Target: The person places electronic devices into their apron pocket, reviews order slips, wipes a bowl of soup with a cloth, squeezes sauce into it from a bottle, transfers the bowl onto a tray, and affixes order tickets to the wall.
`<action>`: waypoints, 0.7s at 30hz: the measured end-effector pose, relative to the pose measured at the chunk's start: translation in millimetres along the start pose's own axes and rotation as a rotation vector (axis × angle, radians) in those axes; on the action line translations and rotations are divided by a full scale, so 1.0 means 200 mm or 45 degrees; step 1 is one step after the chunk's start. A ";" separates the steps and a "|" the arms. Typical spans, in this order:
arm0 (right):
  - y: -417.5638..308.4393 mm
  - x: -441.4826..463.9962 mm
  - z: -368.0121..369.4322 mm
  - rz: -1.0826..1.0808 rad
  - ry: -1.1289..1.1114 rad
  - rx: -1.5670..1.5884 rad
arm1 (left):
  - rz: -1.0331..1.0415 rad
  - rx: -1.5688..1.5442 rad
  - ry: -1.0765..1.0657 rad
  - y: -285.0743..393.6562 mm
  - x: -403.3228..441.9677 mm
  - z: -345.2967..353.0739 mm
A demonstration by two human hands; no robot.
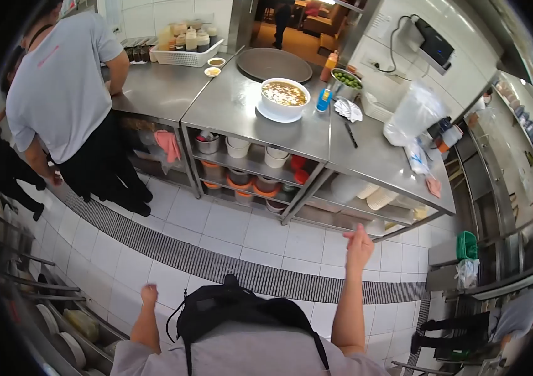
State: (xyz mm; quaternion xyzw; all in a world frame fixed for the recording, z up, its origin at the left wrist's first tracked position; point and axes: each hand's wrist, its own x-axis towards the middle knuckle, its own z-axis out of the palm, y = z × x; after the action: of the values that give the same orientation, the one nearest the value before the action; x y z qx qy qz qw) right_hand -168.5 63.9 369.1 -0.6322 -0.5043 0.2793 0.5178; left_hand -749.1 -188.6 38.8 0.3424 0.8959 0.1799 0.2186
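My right hand (pixel 358 245) is held out over the tiled floor, in front of the steel counter's lower shelves. It holds nothing; one finger stretches forward and the others are loosely bent. Lower and to the left, my left hand (pixel 148 292) hangs beside my dark apron (pixel 229 310), touching nothing that I can see. It looks small and rounded, and its fingers are hidden from this angle. On the steel counter (pixel 216 113) ahead stands a white bowl (pixel 284 108) of brown soup or sauce, apart from both hands.
A co-worker (pixel 66 81) stands at the left counter. A round brown tray (pixel 274 65), a blue can (pixel 324 100), a bowl of green limes (pixel 346 79) and a plastic bag (pixel 420 109) sit on the counters. A floor drain grate (pixel 178 250) crosses the floor. Another person (pixel 504 316) is at right.
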 end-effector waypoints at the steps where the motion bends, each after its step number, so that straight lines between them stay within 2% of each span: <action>1: -0.03 0.07 0.12 -0.047 0.015 0.111 | 0.039 -0.154 0.149 0.05 0.19 -0.01; 2: -0.08 0.13 0.26 -0.086 0.033 0.225 | -0.068 -0.378 0.234 0.39 0.22 -0.19; 3: -0.12 0.20 0.37 -0.124 0.056 0.342 | 0.041 -0.379 0.328 0.52 0.40 -0.22; 4: -0.12 0.28 0.44 -0.114 0.017 0.334 | 0.102 -0.799 0.198 0.85 0.41 -0.35; 5: -0.13 0.36 0.52 -0.102 -0.019 0.326 | 0.101 -1.020 0.081 1.07 0.49 -0.43; 7: -0.13 0.55 0.64 -0.032 -0.128 0.301 | 0.275 -1.157 0.026 1.51 0.56 -0.55; 8: -0.09 0.67 0.70 0.035 -0.193 0.283 | 0.311 -1.104 0.012 1.67 0.56 -0.61; 10: 0.16 0.97 0.79 -0.203 -0.079 0.101 | 0.464 -0.997 -0.114 2.03 0.62 -0.65; 12: 0.09 1.18 0.75 -0.394 0.183 -0.244 | 0.621 -1.043 -0.110 2.23 0.68 -0.61; 14: 0.19 1.41 0.70 -0.150 0.204 -0.066 | 0.671 -0.969 -0.181 2.32 0.76 -0.58; 20: 0.37 1.71 0.36 -0.351 0.549 -0.337 | 0.559 -1.135 -0.333 2.65 0.82 -0.47; 21: 0.39 1.70 0.28 -0.251 0.580 -0.384 | 0.574 -1.150 -0.357 2.72 0.81 -0.46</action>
State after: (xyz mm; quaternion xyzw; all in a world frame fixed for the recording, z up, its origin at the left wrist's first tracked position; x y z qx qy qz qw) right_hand -76.6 404.4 336.7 -0.6965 -0.4698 0.0004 0.5424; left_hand -615.1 288.7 329.8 0.4192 0.5952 0.5433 0.4182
